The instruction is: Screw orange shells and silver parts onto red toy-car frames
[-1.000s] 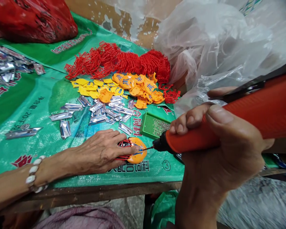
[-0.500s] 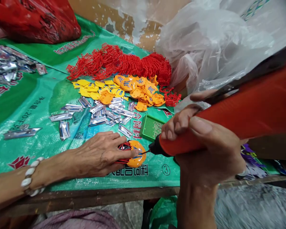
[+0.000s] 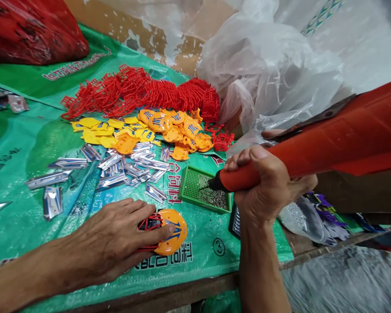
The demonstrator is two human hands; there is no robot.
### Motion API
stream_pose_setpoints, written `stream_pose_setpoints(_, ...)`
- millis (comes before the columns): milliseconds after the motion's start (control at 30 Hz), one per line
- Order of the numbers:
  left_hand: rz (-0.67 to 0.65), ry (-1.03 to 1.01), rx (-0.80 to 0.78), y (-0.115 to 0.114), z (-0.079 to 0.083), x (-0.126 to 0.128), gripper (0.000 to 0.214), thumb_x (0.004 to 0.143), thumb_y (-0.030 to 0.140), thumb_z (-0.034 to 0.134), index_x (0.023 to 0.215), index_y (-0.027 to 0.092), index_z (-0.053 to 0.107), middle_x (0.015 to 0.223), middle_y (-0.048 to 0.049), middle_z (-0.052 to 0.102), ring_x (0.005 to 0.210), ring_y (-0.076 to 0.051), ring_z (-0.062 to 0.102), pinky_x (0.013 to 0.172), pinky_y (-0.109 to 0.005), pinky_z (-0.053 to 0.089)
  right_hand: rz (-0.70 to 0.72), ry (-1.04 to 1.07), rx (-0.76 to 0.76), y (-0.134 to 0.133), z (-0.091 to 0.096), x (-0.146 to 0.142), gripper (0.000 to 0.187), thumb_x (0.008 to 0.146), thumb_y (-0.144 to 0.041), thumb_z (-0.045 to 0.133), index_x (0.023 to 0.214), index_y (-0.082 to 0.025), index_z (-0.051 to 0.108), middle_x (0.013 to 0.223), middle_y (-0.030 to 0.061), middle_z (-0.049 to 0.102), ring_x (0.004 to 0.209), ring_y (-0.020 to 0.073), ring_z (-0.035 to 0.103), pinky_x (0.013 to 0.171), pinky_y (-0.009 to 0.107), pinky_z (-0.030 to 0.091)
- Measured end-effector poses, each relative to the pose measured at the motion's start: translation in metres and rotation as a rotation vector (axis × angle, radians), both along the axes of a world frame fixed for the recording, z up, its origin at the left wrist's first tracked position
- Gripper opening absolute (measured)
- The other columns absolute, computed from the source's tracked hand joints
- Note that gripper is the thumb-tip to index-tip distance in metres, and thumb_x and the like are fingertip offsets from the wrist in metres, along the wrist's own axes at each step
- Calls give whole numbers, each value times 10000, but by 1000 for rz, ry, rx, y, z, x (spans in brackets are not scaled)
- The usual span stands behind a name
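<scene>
While my left hand pins the orange piece flat, my right hand, at two o'clock, grips the screwdriver tip-down in the green tray of screws.

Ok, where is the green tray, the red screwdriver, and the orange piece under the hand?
green tray [image 3: 191, 188]: head view, on its bare gridded left part.
red screwdriver [image 3: 313, 150]: head view, on the middle of its handle.
orange piece [image 3: 174, 230]: head view, on its rounded top.

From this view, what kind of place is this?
Likely a small hand-assembly workbench: sorted heaps of red plastic frames, orange shells and silver metal strips on a green woven sheet, with the right hand gripping an orange power screwdriver over a screw tray.
</scene>
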State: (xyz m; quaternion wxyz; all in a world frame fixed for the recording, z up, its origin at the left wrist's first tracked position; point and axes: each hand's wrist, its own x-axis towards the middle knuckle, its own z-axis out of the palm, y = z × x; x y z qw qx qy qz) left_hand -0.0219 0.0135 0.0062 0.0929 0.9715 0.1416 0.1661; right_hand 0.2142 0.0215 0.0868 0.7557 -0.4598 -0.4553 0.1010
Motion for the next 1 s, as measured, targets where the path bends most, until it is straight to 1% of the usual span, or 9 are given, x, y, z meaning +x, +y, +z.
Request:
stream_pose_setpoints(100, -13, -9, -10, 0, 1, 0, 324, 966, 262, 458, 1282, 309, 506, 1026, -73, 568, 760, -209, 547, 645, -318, 451, 9, 14, 10, 3, -2, -1, 137, 687, -191, 726, 801, -238, 665, 524, -63, 572, 403, 142, 515, 401, 300, 442)
stream_pose_setpoints(233, -15, 11, -34, -1, 2, 1, 331, 949, 240, 466, 1272, 298, 507, 1040, -80, 569, 777, -221, 552, 649, -336, 459, 17, 6, 21, 4, -4, 0, 130, 705, -185, 721, 820, -230, 682, 524, -57, 569, 396, 145, 514, 392, 299, 437)
stream_pose_setpoints(500, -32, -1, -26, 2, 6, 2, 305, 936, 216, 479, 1232, 282, 510, 988, -82, 585, 760, -230, 564, 627, -349, 483, 3, 9, -6, 8, -3, 2, 141, 672, -223, 737, 780, -258, 653, 540, -54, 565, 393, 153, 515, 372, 311, 453)
stream_pose_setpoints(700, -12, 35, 3, 1, 3, 1, 355, 944, 245, 469, 1295, 294, 483, 1068, -103, 572, 812, -256, 576, 631, -376, 499, -17, -32, -22, 8, -4, 3, 147, 686, -259, 718, 809, -276, 638, 532, -61, 539, 396, 163, 515, 376, 324, 454)
stream_pose_setpoints(833, -20, 34, -1, 0, 1, 0, 353, 948, 255, 476, 1299, 296, 494, 1078, -104, 567, 820, -254, 578, 648, -376, 495, 15, -13, -41, 8, -5, 2, 163, 670, -260, 732, 801, -263, 636, 523, -63, 548, 399, 158, 522, 374, 308, 452)
stream_pose_setpoints(933, -19, 36, -12, 0, 1, -1, 342, 961, 264, 464, 1299, 306, 498, 1079, -107, 563, 812, -258, 577, 651, -385, 491, -2, 0, -30, 8, -3, 0, 177, 647, -251, 757, 786, -250, 648, 522, -62, 570, 405, 149, 531, 384, 298, 459)
stream_pose_setpoints(1000, -13, 51, -16, 1, 1, -1, 353, 964, 278, 471, 1314, 318, 489, 1077, -105, 565, 812, -263, 576, 654, -391, 488, -23, 5, -14, 7, 3, -2, 165, 642, -237, 763, 745, -236, 635, 509, -65, 567, 403, 146, 537, 388, 294, 463)
